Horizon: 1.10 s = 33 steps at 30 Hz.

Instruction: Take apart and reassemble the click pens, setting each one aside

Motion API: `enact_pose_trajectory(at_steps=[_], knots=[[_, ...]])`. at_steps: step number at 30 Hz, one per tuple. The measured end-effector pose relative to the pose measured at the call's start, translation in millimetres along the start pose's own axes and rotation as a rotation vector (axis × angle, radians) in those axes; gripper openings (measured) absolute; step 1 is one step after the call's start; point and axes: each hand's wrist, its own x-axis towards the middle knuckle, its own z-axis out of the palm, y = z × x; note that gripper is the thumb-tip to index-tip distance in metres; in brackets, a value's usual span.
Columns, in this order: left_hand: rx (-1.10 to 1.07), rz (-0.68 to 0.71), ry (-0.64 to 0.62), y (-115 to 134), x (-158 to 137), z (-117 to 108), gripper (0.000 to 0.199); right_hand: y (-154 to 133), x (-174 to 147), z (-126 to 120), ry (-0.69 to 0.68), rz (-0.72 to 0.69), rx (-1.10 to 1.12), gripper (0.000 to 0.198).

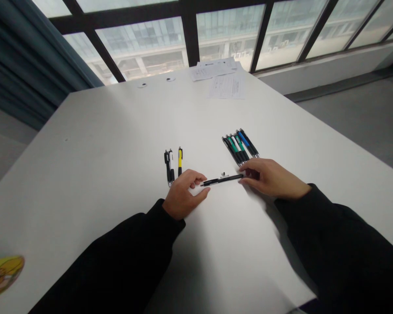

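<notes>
– where's the black pen (222,179)?
– between both hands.
– gripped?
– the left hand (183,196) is loose, parted around one end; the right hand (270,176) obscures the other, so i can't tell there.
– anything else hidden?
– the yellow pen (180,158)'s lower end.

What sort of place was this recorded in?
Probably an office or similar workroom: a large white table holds a row of pens and printed papers, beside wide windows facing another building.
</notes>
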Motion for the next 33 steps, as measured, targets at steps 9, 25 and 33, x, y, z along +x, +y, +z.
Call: enact_pose_trajectory(at_steps=[9, 25, 33], knots=[[-0.204, -0.143, 0.079, -7.2, 4.4, -2.8, 0.022, -6.1, 0.5, -4.5, 0.035, -0.090, 0.178, 0.015], [-1.200, -0.711, -0.684, 30.4, -10.3, 17.1, 0.037, -15.8, -0.3, 9.6, -0.023, -0.051, 0.356, 0.033], [-1.168, -0.669, -0.627, 33.0, -7.2, 15.6, 0.062, -11.6, 3.3, 15.3, 0.023, -0.107, -0.032, 0.015]])
